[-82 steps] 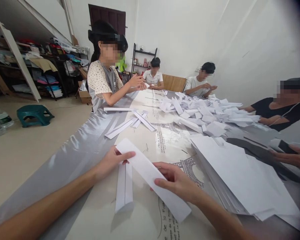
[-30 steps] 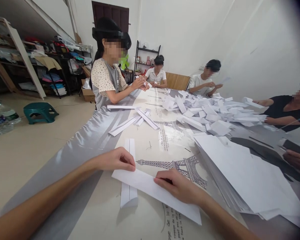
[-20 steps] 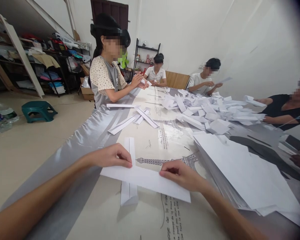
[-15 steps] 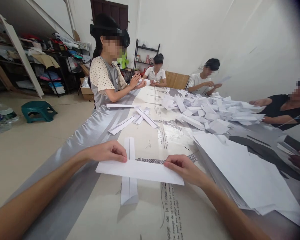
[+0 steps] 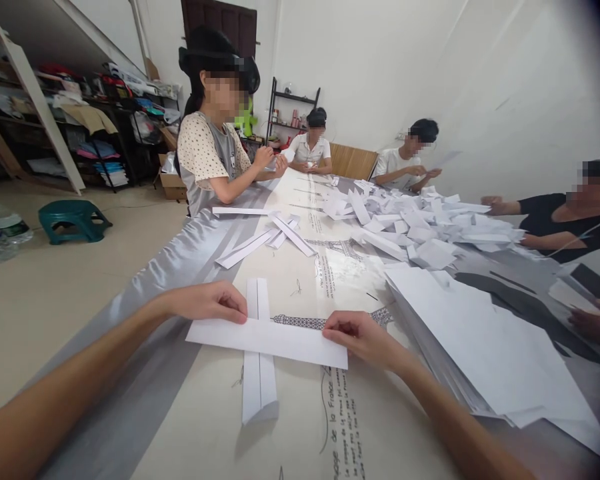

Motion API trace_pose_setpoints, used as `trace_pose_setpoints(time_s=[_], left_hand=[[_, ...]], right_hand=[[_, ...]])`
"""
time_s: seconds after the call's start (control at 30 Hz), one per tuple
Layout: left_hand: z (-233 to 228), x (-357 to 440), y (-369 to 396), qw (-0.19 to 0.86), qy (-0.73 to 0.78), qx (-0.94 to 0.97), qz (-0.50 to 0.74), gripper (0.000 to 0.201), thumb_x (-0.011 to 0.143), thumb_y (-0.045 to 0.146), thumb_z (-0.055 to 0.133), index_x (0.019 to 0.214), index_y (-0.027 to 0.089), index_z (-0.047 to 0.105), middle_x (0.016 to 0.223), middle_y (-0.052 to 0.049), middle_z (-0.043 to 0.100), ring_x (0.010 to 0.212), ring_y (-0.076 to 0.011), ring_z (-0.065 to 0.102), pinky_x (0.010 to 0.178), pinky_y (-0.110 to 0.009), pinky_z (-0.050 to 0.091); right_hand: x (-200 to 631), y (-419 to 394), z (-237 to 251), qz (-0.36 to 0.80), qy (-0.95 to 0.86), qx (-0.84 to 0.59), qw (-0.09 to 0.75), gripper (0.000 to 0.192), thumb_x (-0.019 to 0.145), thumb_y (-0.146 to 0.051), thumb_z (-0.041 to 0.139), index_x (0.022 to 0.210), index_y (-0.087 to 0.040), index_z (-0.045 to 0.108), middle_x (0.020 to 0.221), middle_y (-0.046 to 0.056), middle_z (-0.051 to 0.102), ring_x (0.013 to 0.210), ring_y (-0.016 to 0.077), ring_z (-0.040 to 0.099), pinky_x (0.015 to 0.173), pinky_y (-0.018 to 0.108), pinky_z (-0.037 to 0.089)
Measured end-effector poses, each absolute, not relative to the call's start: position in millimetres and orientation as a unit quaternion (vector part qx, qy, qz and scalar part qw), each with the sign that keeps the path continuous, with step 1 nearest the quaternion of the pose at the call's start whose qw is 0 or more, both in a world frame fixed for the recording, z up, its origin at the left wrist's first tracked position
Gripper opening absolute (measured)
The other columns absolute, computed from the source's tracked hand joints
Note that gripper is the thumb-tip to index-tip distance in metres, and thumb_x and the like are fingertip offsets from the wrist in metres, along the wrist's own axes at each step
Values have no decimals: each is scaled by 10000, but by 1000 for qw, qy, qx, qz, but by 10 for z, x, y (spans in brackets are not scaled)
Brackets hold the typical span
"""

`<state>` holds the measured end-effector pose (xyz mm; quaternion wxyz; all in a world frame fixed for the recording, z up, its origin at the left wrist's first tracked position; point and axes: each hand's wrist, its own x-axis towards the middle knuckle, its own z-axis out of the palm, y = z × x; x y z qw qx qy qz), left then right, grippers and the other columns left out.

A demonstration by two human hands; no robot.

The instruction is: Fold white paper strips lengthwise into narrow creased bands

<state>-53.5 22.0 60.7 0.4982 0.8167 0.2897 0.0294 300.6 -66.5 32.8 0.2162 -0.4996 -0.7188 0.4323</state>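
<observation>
Pressing down on a folded paper strip (image 5: 267, 339), both of my hands sit at its two ends — the left hand (image 5: 207, 301) has its fingers curled and its fingertips pinching the strip's left part against the tabletop (image 5: 300, 440), while the right hand (image 5: 363, 337) pins the strip's right end, thumb and forefinger closed on the edge. The strip lies flat and crosswise in front of me, running left to right. Under it, at a right angle, lies a second folded strip (image 5: 259, 373), its near end pointing toward me and its far end showing just beyond the top strip, so the two make a cross. I cannot tell how many layers the top strip has.

To the right of my right hand, just beside it, spreads a thick stack of white sheets (image 5: 480, 340), fanned out and reaching the near right corner. Farther up the tabletop lies a loose heap of folded white papers (image 5: 420, 227), and left of that a small cluster of long folded strips (image 5: 267, 240). The cloth on the tabletop shows an Eiffel Tower print (image 5: 330, 321), partly covered by my strip.

Other people sit around the far end — one in a dotted top (image 5: 205, 157) on the left, another in black (image 5: 570, 223) on the right. A green stool (image 5: 73, 220) stands on the floor to the left.
</observation>
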Motion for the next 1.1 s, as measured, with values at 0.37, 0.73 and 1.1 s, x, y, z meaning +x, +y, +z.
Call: trace_pose_setpoints(time_s=[0.37,0.73,1.1], left_hand=[[550,-606,311,491,292,819,54,303,906,461,656,871,201,808,840,-46,728,741,-192,626,660,-235,456],[584,-567,269,478,292,823,90,273,897,436,678,872,207,824,845,-54,756,752,-203,654,666,-245,483],[584,-242,-38,392,252,877,116,279,971,385,591,934,210,805,833,-45,761,719,-196,660,672,-269,468]], right_hand=[[3007,-639,288,453,-704,-485,254,325,914,-516,677,853,-199,714,735,5,623,560,109,474,516,264,386],[3021,-663,346,377,-746,-478,271,291,928,-481,660,820,-217,719,756,18,669,629,140,528,574,294,433],[3050,-694,448,371,-789,-449,194,272,997,-381,576,831,-229,730,787,15,678,709,151,567,642,297,447]])
